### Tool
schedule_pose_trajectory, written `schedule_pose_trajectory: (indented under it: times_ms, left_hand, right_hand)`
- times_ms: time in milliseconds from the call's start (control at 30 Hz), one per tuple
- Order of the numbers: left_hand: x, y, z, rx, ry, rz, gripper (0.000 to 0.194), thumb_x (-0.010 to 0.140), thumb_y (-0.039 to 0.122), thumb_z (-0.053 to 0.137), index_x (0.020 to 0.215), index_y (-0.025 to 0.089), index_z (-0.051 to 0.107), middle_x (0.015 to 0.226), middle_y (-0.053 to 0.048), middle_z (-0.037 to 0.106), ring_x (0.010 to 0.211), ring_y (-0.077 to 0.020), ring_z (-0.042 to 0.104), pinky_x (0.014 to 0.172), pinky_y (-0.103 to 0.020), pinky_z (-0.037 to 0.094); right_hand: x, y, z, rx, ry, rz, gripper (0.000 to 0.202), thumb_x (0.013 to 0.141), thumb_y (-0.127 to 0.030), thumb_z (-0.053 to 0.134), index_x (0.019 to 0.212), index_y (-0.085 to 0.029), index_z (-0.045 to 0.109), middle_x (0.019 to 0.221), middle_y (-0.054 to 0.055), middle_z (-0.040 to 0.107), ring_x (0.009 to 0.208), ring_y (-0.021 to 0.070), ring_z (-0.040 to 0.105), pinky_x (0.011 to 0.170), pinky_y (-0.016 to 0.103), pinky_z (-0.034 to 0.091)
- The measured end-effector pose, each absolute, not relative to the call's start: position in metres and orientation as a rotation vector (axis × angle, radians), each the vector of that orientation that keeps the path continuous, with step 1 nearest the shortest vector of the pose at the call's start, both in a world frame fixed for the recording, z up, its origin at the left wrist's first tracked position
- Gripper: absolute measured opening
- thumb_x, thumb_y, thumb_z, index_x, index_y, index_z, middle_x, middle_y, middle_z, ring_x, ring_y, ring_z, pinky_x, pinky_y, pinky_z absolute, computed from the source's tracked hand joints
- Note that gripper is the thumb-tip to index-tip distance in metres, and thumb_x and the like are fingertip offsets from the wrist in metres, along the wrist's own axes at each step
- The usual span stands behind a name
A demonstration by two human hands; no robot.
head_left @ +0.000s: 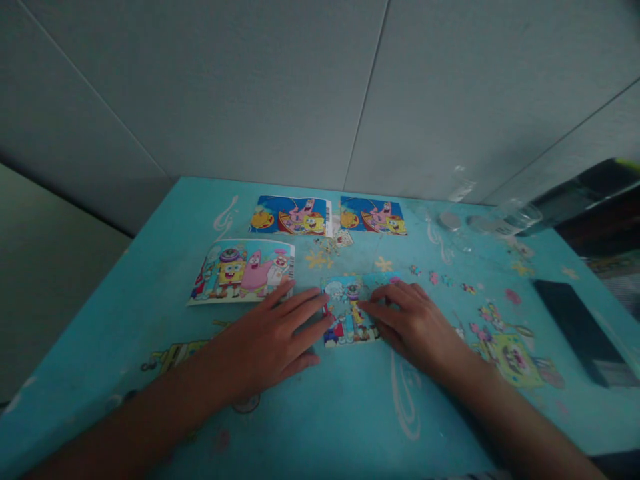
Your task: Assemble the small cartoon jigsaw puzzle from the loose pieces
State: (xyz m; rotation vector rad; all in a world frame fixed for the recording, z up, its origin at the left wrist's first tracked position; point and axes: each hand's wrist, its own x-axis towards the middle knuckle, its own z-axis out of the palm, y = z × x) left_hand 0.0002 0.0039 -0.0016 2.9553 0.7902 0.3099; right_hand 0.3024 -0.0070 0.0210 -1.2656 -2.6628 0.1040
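Observation:
A partly assembled cartoon jigsaw puzzle [345, 328] lies on the table between my hands. My left hand [285, 331] is open, fingers spread, with its fingertips against the puzzle's left edge. Over the right half of the puzzle, my right hand [405, 313] is closed in a pinch on what looks like a puzzle piece, mostly hidden by the fingers. Behind my left hand lies a picture card [245, 270] with the same cartoon characters. Several loose puzzle pieces [469, 289] are scattered to the right of my right hand.
At the back lie another picture card [290, 216] and a finished matching puzzle [373, 216]. Clear plastic bottles [520, 217] rest at the back right. A dark flat object [583, 330] lies near the right edge. The printed blue tablecloth [350, 413] meets a grey wall [260, 93].

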Motion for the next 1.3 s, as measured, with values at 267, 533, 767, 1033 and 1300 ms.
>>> schedule_pose_trajectory:
  times_ms: [267,533,767,1033,1300]
  left_hand:
    - [-0.001,0.004,-0.003,2.956,0.787,0.287,0.048,0.105,0.045,0.059,0.148,0.024,0.054,0.157,-0.013,0.051,0.148,-0.0308,0.044,0.126,-0.057,0.020]
    - [-0.003,0.004,-0.005,2.958,0.795,0.306,0.047,0.106,0.040,0.057,0.151,0.025,0.051,0.157,-0.011,0.051,0.149,-0.0284,0.042,0.129,-0.056,0.016]
    - [-0.007,0.005,-0.010,3.020,0.764,0.302,0.048,0.107,0.035,0.055,0.154,0.024,0.049,0.158,-0.011,0.049,0.151,-0.0272,0.040,0.131,-0.053,0.009]
    - [-0.007,0.007,-0.007,3.020,0.737,0.379,0.045,0.108,0.037,0.052,0.151,0.025,0.053,0.156,-0.010,0.052,0.147,-0.0268,0.046,0.131,-0.052,0.016]
    - [-0.008,0.010,-0.007,3.110,0.683,0.412,0.043,0.109,0.034,0.050,0.150,0.023,0.056,0.156,-0.009,0.053,0.149,-0.0238,0.043,0.132,-0.045,0.006]
  right_hand:
    - [0.301,-0.013,0.023,-1.198,-2.690,-0.025,0.030,0.099,-0.016,0.061,0.127,-0.021,0.072,0.117,0.012,0.074,0.099,0.0280,0.066,0.086,0.045,0.049]
    - [0.354,0.005,0.034,-1.552,-1.972,0.093,0.033,0.094,-0.013,0.051,0.106,-0.025,0.079,0.105,0.008,0.075,0.096,0.0255,0.071,0.087,0.042,0.054]
    - [0.400,0.011,0.038,-1.925,-1.611,-0.013,0.030,0.092,-0.019,0.052,0.099,-0.025,0.081,0.098,0.004,0.079,0.066,0.0195,0.063,0.070,0.038,0.050]
    - [0.399,0.009,0.043,-1.892,-1.624,0.042,0.031,0.089,-0.019,0.052,0.099,-0.024,0.081,0.098,0.006,0.079,0.073,0.0226,0.067,0.071,0.039,0.050]
    - [0.403,0.008,0.048,-1.940,-1.566,0.017,0.032,0.088,-0.021,0.052,0.097,-0.022,0.082,0.076,0.005,0.075,0.054,0.0178,0.060,0.061,0.035,0.049]
